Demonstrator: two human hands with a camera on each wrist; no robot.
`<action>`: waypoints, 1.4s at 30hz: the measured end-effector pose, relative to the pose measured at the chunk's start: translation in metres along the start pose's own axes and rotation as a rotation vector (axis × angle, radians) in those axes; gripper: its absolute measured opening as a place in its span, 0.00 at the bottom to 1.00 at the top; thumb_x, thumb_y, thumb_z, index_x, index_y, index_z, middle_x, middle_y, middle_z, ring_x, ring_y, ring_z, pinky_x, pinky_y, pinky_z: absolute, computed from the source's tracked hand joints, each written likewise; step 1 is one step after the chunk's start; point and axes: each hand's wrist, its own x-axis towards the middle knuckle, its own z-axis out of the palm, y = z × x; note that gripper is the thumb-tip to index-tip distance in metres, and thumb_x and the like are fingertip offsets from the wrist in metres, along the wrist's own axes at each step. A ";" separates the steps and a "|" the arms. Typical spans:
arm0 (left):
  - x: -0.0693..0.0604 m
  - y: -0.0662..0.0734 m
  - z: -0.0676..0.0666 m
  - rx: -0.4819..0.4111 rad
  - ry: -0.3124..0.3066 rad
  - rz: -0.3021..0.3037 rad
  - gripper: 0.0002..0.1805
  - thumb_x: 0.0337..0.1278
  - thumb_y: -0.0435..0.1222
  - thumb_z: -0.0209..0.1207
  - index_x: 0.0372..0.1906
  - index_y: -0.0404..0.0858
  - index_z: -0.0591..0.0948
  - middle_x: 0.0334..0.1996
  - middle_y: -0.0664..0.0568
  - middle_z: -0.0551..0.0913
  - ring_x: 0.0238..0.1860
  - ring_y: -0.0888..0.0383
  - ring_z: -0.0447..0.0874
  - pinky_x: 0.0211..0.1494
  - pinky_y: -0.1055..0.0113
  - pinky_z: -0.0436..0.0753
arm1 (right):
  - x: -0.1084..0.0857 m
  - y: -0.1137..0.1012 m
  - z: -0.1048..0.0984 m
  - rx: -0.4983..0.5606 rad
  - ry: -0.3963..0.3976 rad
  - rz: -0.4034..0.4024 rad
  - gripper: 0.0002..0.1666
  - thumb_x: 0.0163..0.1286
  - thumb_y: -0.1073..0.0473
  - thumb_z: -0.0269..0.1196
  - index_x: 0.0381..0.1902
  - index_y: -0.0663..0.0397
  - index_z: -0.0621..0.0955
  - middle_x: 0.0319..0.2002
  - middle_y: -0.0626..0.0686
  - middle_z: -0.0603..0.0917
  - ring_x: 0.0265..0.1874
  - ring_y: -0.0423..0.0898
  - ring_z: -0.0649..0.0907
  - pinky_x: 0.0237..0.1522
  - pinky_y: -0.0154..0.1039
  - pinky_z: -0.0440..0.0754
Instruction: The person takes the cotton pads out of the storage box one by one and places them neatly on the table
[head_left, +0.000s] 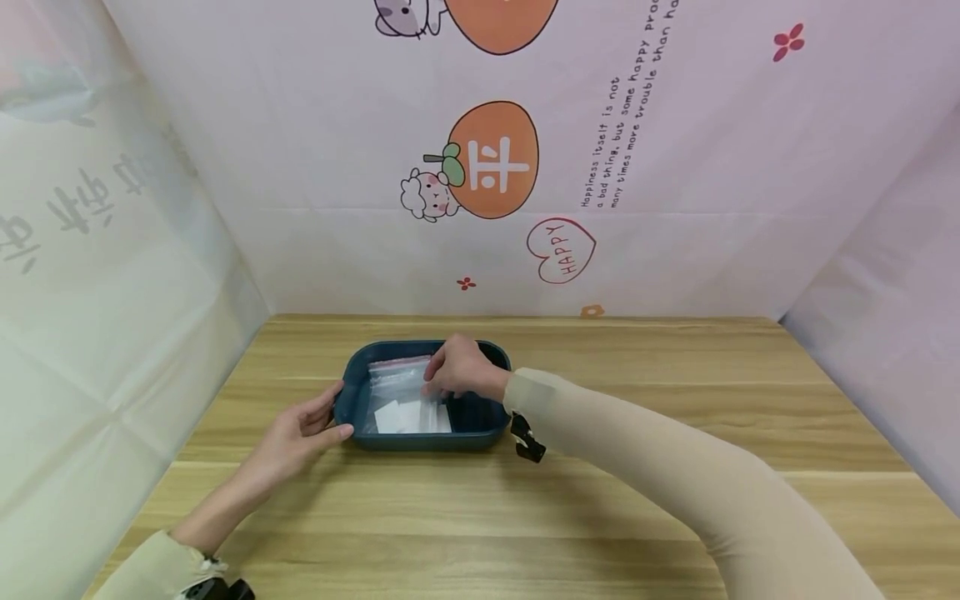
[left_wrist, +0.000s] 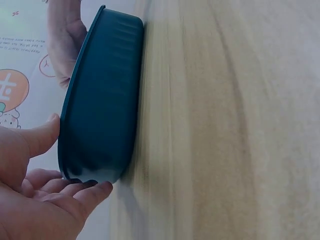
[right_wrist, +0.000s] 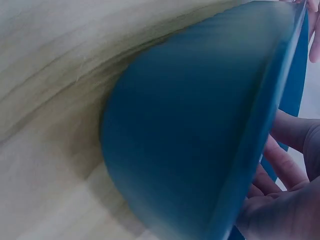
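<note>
A dark blue-green plastic basket [head_left: 431,442] stands on the wooden table, holding clear zip bags [head_left: 393,383] with white pieces [head_left: 397,417] in its left and middle part. My left hand [head_left: 288,442] grips the basket's left end; the left wrist view shows the thumb of that hand [left_wrist: 47,195] against the rim and the fingers along the outer wall of the basket [left_wrist: 102,95]. Inside the basket, my right hand [head_left: 463,368] pinches a clear bag between thumb and fingers. The basket wall [right_wrist: 185,125] partly hides the right hand [right_wrist: 282,190] in the right wrist view.
The wooden table [head_left: 600,517] extends around the basket. A white printed cloth [head_left: 337,267] stands as a wall behind the table, and further cloth hangs at the left [head_left: 112,333] and right [head_left: 892,317] sides.
</note>
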 end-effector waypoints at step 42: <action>0.001 -0.001 -0.001 -0.085 -0.018 -0.044 0.41 0.73 0.33 0.65 0.83 0.32 0.58 0.79 0.30 0.56 0.75 0.34 0.61 0.66 0.65 0.75 | -0.002 -0.009 0.010 0.293 -0.083 -0.004 0.28 0.67 0.68 0.74 0.65 0.66 0.83 0.52 0.60 0.89 0.29 0.48 0.90 0.39 0.44 0.91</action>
